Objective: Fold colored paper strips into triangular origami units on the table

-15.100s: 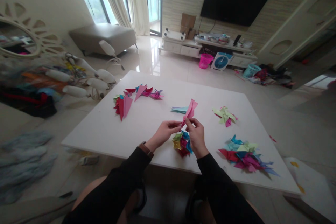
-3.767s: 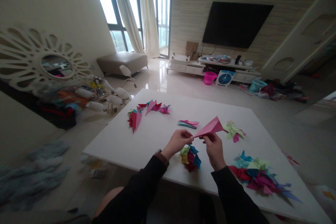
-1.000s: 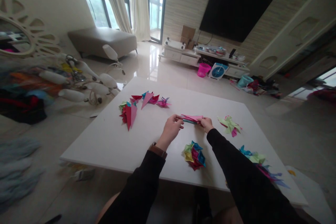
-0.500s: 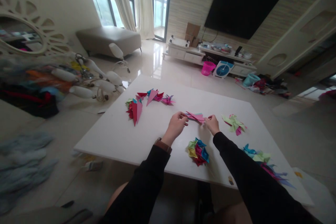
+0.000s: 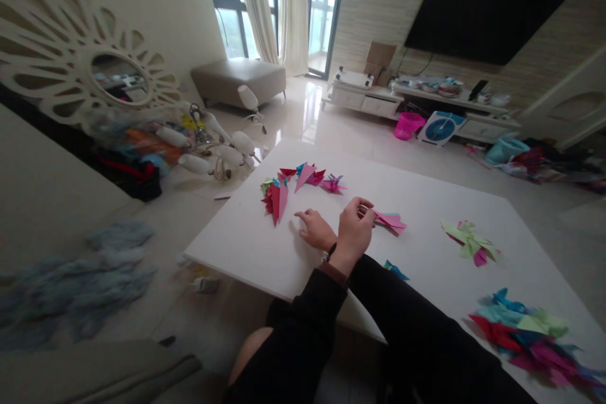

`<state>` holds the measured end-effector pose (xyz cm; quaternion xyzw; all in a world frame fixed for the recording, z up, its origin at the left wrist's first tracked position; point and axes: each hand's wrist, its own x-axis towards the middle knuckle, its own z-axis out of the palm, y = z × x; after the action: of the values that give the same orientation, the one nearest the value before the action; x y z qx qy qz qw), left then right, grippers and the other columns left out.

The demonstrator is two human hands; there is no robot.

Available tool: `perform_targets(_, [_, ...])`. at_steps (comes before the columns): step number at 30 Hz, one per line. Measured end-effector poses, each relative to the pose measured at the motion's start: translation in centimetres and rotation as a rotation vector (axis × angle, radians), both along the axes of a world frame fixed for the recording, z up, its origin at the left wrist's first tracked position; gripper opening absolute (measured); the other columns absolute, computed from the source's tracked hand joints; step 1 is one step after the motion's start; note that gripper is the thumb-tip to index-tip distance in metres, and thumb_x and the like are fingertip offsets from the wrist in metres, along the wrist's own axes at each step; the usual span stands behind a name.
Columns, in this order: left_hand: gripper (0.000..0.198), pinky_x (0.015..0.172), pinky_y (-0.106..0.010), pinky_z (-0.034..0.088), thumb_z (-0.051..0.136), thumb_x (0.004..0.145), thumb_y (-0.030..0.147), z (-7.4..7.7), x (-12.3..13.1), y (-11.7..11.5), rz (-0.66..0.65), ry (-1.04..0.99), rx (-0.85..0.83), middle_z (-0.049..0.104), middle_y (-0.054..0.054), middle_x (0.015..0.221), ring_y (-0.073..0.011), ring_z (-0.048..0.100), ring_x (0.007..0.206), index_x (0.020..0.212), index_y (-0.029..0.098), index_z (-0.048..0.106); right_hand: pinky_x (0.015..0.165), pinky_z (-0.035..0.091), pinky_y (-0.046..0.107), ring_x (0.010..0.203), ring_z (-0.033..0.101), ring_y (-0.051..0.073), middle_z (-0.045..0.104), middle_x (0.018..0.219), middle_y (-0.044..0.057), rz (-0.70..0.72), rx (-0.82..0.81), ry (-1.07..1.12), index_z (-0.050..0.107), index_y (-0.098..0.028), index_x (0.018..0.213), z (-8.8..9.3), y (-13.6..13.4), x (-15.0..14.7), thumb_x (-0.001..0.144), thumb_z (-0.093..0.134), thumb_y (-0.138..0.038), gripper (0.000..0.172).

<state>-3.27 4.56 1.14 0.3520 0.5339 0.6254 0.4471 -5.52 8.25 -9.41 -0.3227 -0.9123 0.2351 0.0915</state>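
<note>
The left hand (image 5: 355, 231) is partly curled at one end of the pink folded papers (image 5: 391, 223) on the worktop (image 5: 241, 243); its grip cannot be determined. The right hand (image 5: 316, 230), crossed behind the left wrist, is open and empty, near the red-and-pink bundle (image 5: 276, 203). A multicoloured pile (image 5: 530, 338) occupies the near right corner.

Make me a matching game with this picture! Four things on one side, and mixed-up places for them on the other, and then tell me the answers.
Things:
1. left hand
2. right hand
3. fan
4. TV

Places:
A. up on the wall
B. at one end of the pink papers
C. just right of the pink basket
D. crossed beneath the other arm

Right pairs: 1-B, 2-D, 3-C, 4-A
</note>
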Motion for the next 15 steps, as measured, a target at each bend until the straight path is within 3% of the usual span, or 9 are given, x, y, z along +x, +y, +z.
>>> perform_targets(3, [0.011,0.058,-0.023,0.047,0.056,0.081,0.014,-0.2,-0.8,0.2,0.02,-0.012,0.036,0.061,0.001,0.071,-0.0116,0.06,0.06,0.089,0.019,0.06,0.099,0.044,0.043,0.124,0.047,0.031,0.055,0.134,0.013,0.055,0.041,-0.057,0.052,-0.029,0.143,-0.7,-0.7,-4.4,0.088,0.06,-0.023,0.056])
perform_targets(6, [0.011,0.058,-0.023,0.047,0.056,0.08,0.015,-0.6,-1.8,0.6,0.028,-0.026,0.011,0.062,0.001,0.072,-0.0119,0.06,0.061,0.089,0.019,0.06,0.097,0.044,0.045,0.123,0.046,0.032,0.056,0.133,0.013,0.058,0.092,-0.142,0.05,-0.032,0.145,-1.3,-0.6,-6.5,0.092,0.056,-0.03,0.054])
perform_targets(15, [0.013,0.058,-0.022,0.046,0.056,0.079,0.013,-1.3,-2.3,1.0,0.016,-0.038,-0.016,0.064,0.0,0.072,-0.0112,0.061,0.06,0.09,0.019,0.061,0.094,0.044,0.036,0.108,0.055,0.026,0.067,0.113,0.014,0.025,0.157,-0.129,0.063,-0.016,0.118,-1.7,-0.2,-6.5,0.094,0.05,-0.02,0.028])
